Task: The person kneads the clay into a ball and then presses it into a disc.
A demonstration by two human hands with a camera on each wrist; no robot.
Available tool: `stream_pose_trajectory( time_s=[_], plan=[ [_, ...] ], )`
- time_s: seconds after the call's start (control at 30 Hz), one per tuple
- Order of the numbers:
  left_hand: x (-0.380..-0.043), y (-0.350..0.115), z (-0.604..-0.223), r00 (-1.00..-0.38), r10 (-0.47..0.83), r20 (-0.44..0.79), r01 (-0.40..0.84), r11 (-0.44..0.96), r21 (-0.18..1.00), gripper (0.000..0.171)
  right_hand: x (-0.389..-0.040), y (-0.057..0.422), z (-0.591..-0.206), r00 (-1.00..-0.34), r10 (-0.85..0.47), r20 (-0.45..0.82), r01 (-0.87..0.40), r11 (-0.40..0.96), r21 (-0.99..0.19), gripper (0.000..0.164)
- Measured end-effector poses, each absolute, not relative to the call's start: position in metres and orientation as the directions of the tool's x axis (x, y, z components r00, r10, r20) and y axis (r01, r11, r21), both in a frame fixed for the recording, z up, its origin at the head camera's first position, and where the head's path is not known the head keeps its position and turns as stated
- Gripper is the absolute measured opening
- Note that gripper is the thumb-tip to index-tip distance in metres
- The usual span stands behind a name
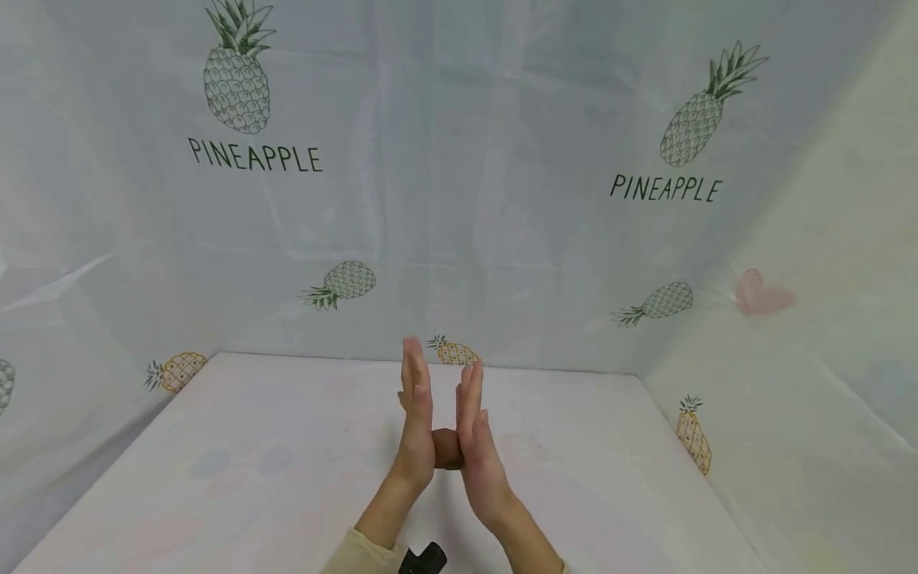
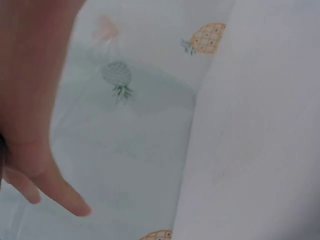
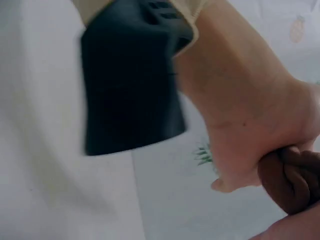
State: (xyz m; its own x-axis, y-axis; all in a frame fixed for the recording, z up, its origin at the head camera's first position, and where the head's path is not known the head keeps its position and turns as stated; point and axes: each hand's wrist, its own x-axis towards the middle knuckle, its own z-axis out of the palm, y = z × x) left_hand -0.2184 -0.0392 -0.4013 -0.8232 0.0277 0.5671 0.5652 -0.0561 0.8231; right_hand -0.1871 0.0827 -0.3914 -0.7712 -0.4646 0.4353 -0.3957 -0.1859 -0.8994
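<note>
Between the two palms in the head view is a lump of brown modelling clay (image 1: 448, 450). My left hand (image 1: 417, 422) presses it from the left, fingers straight and pointing up. From the other side, my right hand (image 1: 479, 454) lies flat against it, its fingers extended too. Folds and creases mark the surface of the clay (image 3: 287, 182) in the right wrist view, where the palms hide part of it. The left wrist view shows a palm edge and extended fingers at its left side.
A white-covered table (image 1: 287, 446) spreads under the hands. Behind and beside it hangs a pale sheet (image 1: 459, 199) printed with pineapples. A black wrist-worn device (image 1: 425, 558) sits by the left beige sleeve (image 1: 362, 554).
</note>
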Motion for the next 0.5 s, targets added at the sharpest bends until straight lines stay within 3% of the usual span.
stream_pose_trajectory(
  time_s=[0.23,0.37,0.5],
  plan=[
    [-0.202,-0.011,-0.406,-0.819,0.160,0.552,0.527,-0.170,0.832,0.059,-0.191,0.098,-0.383,-0.799,-0.322,0.508,-0.488,-0.147,-0.861,0.056],
    [-0.191,0.002,-0.409,-0.812,0.205,0.547,0.512,-0.201,0.835,0.059,-0.198,0.108,-0.384,-0.829,-0.265,0.493,-0.461,-0.175,-0.870,0.057],
    [-0.188,0.007,-0.409,-0.798,0.207,0.566,0.523,-0.229,0.821,0.059,-0.204,0.113,-0.385,-0.841,-0.298,0.451,-0.400,-0.219,-0.890,0.057]
  ],
)
